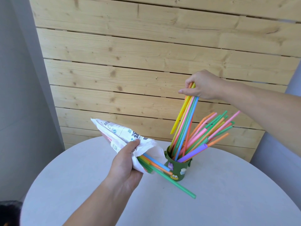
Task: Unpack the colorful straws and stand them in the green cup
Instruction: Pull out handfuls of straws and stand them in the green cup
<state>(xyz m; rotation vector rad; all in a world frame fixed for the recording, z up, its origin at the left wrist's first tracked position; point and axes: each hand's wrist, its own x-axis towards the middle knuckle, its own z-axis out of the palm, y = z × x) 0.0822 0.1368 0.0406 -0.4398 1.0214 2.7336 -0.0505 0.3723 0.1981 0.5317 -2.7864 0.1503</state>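
Observation:
A green cup (178, 168) with small stickers stands on the white round table (228, 193), and many colorful straws (210, 134) lean in it toward the right. My right hand (202, 86) grips the tops of a bunch of straws (185, 121) above the cup, with their lower ends inside it. My left hand (125, 163) holds a white plastic straw bag (120, 134) tilted beside the cup. Several straws (156, 165) poke out of its mouth. One long green straw (175, 183) sticks out across the front of the cup.
A pale wooden plank wall (146, 62) rises right behind the table. Grey walls flank it on both sides. A dark object (8, 212) shows at the bottom left corner.

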